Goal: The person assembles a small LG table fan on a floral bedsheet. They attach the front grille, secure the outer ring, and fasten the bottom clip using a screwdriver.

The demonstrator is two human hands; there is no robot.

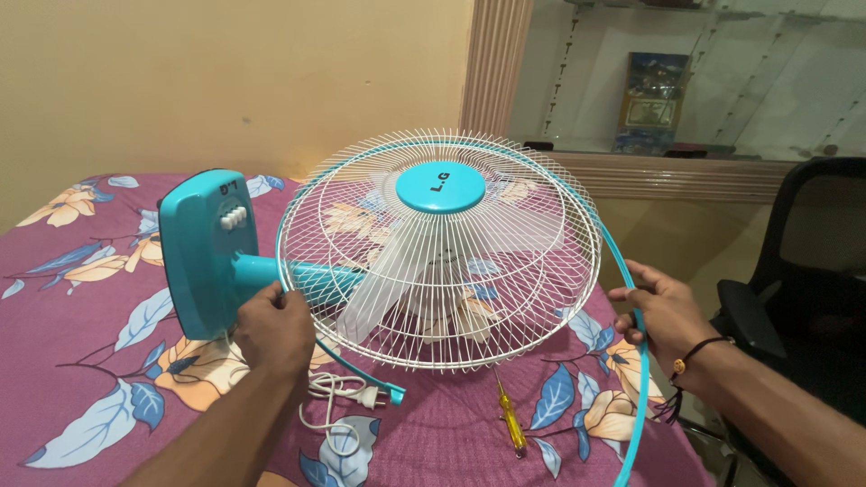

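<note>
Fingers of the left hand (273, 326) curl shut around the turquoise neck (271, 273) of a table fan, just where the neck meets the white wire grille (439, 252); fingers of the right hand (657, 311) close on a thin turquoise rim band (642, 397) that has sprung away from the grille's right edge and curves down past the wrist; the band's other end (361, 372) comes out below the left hand and lies on the bedspread. The fan lies tilted on a bed, its grille facing up and toward the camera, pale blades (397, 271) visible behind the wires and a round turquoise cap (440, 188) at the centre; the turquoise base (200, 252) with white push-buttons stands on edge at the left. A white power cord with plug (338, 397) lies beneath the grille on the purple floral bedspread (81, 361); a yellow-handled screwdriver (511, 419) lies just right of it. A black office chair (803, 271) stands beside the bed at the right.
</note>
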